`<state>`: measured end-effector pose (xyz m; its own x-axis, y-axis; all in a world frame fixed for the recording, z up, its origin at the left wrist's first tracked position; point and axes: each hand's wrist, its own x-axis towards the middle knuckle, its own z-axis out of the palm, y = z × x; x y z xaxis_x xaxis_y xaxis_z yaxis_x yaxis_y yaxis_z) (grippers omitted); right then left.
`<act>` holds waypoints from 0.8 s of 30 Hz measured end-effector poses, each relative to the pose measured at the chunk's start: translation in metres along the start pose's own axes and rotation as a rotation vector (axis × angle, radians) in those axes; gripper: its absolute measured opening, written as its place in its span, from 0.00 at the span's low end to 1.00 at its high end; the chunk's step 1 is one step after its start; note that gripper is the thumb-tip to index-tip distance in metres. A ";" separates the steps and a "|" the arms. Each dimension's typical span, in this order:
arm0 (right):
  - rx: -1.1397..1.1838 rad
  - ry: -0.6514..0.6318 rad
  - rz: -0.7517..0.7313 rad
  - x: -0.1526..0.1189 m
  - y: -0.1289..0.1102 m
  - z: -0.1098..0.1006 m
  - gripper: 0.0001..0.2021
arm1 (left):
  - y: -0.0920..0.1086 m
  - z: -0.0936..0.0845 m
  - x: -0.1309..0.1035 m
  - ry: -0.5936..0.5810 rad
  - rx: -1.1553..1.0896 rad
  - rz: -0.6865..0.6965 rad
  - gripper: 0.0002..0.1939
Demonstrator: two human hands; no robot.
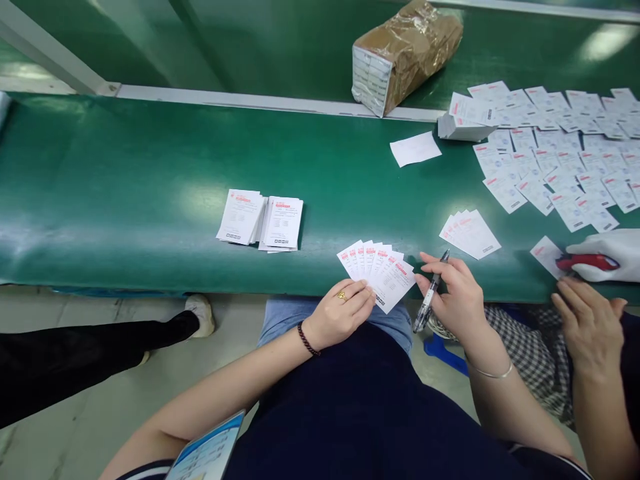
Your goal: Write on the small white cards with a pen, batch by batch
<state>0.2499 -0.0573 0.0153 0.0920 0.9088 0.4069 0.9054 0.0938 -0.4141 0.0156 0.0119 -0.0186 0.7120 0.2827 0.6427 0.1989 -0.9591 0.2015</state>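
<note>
Fanned out in my left hand are several white printed cards with red headings, pinched at their lower edge over the table's front edge. My right hand has a clear-barrelled pen gripped between thumb and fingers, tip pointing up and away. Its fingertips are close to the right side of the fan; whether they touch it I cannot tell. Beyond my left hand lie two stacks of like cards, a left stack and a right stack, side by side. A small fan of cards lies beyond my right hand.
A co-worker's gloved hand holds a red tool over a card at right, bare hand beside it. Many cards spread behind, near a card stack. A brown wrapped package and paper slip lie farther back.
</note>
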 end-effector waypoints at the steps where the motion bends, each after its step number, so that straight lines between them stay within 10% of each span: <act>1: -0.015 0.020 0.005 0.001 0.004 -0.002 0.05 | 0.002 0.001 0.002 -0.001 0.008 -0.002 0.07; 24: -0.341 0.010 0.263 -0.039 0.086 -0.030 0.13 | 0.032 0.036 0.051 -0.244 0.025 -0.075 0.22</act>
<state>0.3363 -0.0966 -0.0117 0.3403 0.8797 0.3322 0.9356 -0.2815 -0.2129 0.0823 -0.0052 -0.0061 0.8356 0.3439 0.4284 0.2719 -0.9365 0.2214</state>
